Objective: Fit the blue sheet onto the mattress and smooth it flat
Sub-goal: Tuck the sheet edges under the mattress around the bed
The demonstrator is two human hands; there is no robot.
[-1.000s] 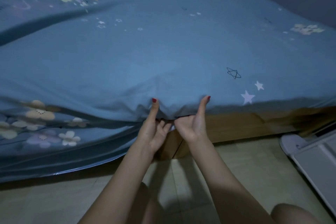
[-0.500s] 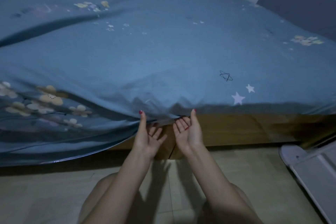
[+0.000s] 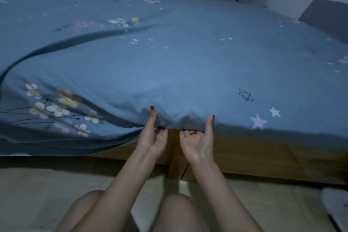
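Both hands sit farther apart than a second ago: the left hand and right hand now tuck their fingers under the sheet edge, thumbs pressing its top.

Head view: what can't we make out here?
- Fingertips of left hand and right hand: tucked under the blue sheet hem.
- Mattress: fully covered by the sheet.
- Sheet's left end: cut off by the frame edge.
- White object on the floor: cropped at the lower right corner, unidentifiable.
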